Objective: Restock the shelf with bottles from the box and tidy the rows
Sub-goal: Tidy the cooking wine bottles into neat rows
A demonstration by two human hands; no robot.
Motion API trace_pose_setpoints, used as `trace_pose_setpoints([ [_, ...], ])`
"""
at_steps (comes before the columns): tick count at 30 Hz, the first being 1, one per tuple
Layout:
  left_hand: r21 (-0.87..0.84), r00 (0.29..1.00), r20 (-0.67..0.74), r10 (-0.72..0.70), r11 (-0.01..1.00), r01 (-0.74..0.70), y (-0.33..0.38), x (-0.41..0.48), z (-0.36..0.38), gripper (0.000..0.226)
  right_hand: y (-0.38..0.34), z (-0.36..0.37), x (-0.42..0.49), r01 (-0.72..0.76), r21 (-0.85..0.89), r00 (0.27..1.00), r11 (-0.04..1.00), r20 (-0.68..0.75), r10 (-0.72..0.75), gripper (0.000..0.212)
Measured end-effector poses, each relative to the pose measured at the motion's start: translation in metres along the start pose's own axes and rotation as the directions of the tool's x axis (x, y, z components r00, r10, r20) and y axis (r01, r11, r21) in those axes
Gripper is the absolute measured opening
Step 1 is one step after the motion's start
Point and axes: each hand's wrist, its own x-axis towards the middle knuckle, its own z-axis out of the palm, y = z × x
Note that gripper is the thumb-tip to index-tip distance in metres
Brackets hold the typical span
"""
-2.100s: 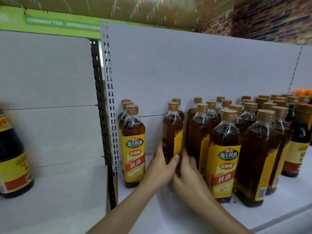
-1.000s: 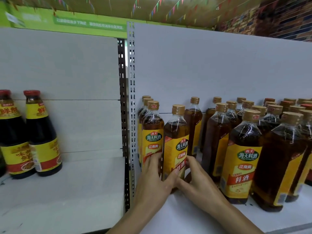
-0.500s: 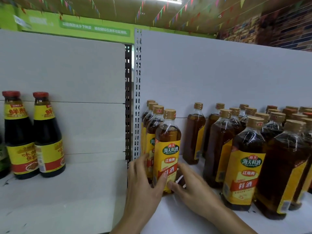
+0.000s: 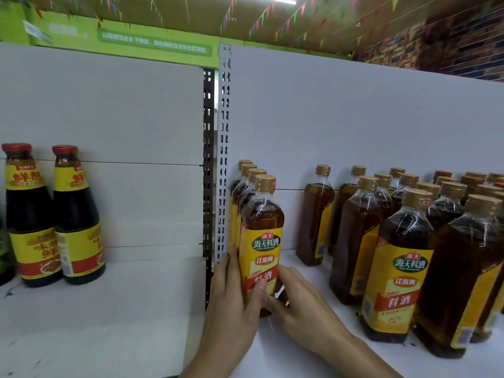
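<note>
- While the far-left row (image 4: 248,170) on the shelf (image 4: 286,358) looks filled, we judge tidying unfinished: a gap sits beside it, and several bottles (image 4: 315,214) show side labels.
- Our left hand (image 4: 231,304) and right hand (image 4: 302,304) clasp the front bottle (image 4: 260,249) low, between them, label facing out.

Right of the held bottle (image 4: 260,241), bare shelf (image 4: 290,259) runs back to one lone bottle (image 4: 313,216), with rows (image 4: 403,255) beyond. Left, the post (image 4: 224,159) stands just beside; behind, three bottles (image 4: 245,184) block.
</note>
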Motion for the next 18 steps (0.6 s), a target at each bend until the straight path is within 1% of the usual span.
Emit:
trace_pose_setpoints([
  [3,-0.015,1.0,-0.001,-0.017,1.0,0.017,0.0014,-0.0001,-0.0012,0.098,-0.0005,0.0008,-0.0003,-0.007,-0.008,1.0,1.0,0.004,0.007,0.045],
  [6,-0.026,1.0,0.008,-0.004,1.0,0.004,0.0041,-0.0008,-0.0017,0.087,0.0001,0.0018,-0.0008,-0.019,-0.003,1.0,1.0,-0.005,0.019,0.046],
  [8,-0.026,1.0,0.023,-0.015,1.0,0.015,0.0058,-0.0009,-0.0022,0.085,-0.0008,0.0017,-0.0012,-0.026,-0.003,1.0,1.0,0.0,0.026,0.047],
  [13,-0.047,0.997,0.054,-0.051,0.997,0.054,0.0032,-0.0009,-0.0025,0.087,-0.0024,0.0004,-0.0025,-0.034,-0.004,0.999,0.999,0.007,0.034,0.049],
  [17,-0.069,0.995,0.062,-0.072,0.995,0.077,0.003,-0.0009,-0.0041,0.097,-0.0015,0.0005,-0.0039,-0.036,-0.012,0.999,0.999,0.007,0.036,0.051],
  [18,-0.079,0.995,0.061,-0.077,0.994,0.082,0.0047,-0.0012,-0.0053,0.096,-0.0007,0.0006,-0.004,-0.037,-0.017,0.999,0.999,0.008,0.037,0.052],
])
